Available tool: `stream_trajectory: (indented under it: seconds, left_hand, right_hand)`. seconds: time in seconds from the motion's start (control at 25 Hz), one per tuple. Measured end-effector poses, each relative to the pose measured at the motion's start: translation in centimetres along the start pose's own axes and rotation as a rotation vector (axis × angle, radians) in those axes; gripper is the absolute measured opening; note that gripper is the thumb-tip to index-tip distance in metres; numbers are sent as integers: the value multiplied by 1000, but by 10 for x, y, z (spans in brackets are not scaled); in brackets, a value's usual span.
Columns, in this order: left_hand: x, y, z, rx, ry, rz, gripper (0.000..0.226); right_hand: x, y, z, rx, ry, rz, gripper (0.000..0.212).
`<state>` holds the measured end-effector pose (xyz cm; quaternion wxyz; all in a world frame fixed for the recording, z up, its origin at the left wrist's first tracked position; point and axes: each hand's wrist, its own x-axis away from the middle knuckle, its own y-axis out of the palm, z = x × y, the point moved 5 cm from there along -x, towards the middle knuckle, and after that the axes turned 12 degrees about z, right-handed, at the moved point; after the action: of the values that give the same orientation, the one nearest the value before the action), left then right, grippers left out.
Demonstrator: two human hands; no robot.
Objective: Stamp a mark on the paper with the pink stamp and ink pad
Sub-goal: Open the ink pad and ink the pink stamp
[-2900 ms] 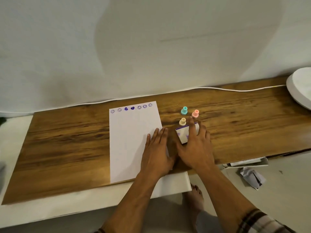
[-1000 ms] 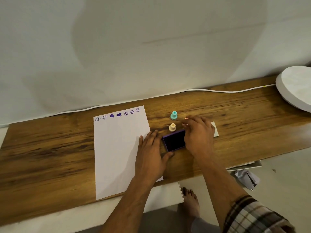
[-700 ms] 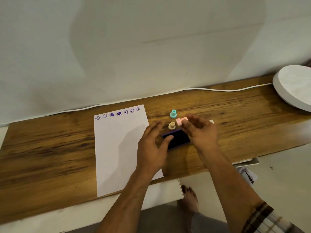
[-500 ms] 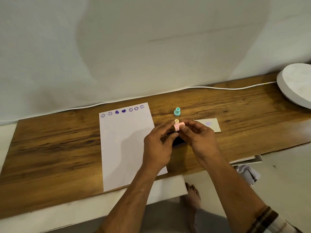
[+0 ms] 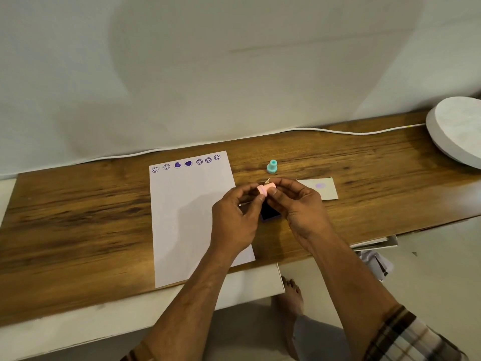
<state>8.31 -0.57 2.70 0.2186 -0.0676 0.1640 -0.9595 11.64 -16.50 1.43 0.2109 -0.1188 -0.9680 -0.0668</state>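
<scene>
The small pink stamp is held above the table between the fingertips of both hands. My left hand pinches its left end and my right hand pinches its right end. Just below them the open ink pad lies on the wood, dark purple, mostly hidden by my fingers. The white paper lies to the left, with a row of purple smiley and heart marks along its top edge. My left palm hovers over the paper's right side.
A teal stamp stands behind the hands, and a cream stamp peeks out behind the pink one. The ink pad's lid lies to the right. A white cable runs along the wall; a white round object sits far right.
My right hand took the lid off the ink pad and set it down to the right, then picked up the pink stamp. My left hand left the paper and joined in holding the stamp.
</scene>
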Motion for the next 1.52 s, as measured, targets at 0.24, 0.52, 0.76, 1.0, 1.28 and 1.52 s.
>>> stream_trajectory:
  seconds: [0.24, 0.52, 0.76, 1.0, 1.28, 1.52]
  left_hand:
    - [-4, 3, -8, 119, -136, 50, 22]
    - [-15, -1, -29, 309, -379, 159, 10]
    - [-12, 3, -52, 271, -473, 199, 4]
    - [-13, 13, -59, 184, -454, 161, 8]
    - [-12, 17, -60, 176, -458, 150, 7]
    - [-9, 20, -55, 109, -456, 154, 20]
  right_hand:
    - [1, 1, 0, 61, -82, -22, 28]
    - [-4, -15, -20, 440, -301, 117, 31]
    - [-4, -4, -10, 952, -566, 38, 28]
    - [-1, 7, -11, 1105, -718, 42, 28]
    - [-5, 11, -3, 1146, -715, 14, 29]
    - [-5, 13, 1, 1158, -722, 64, 27]
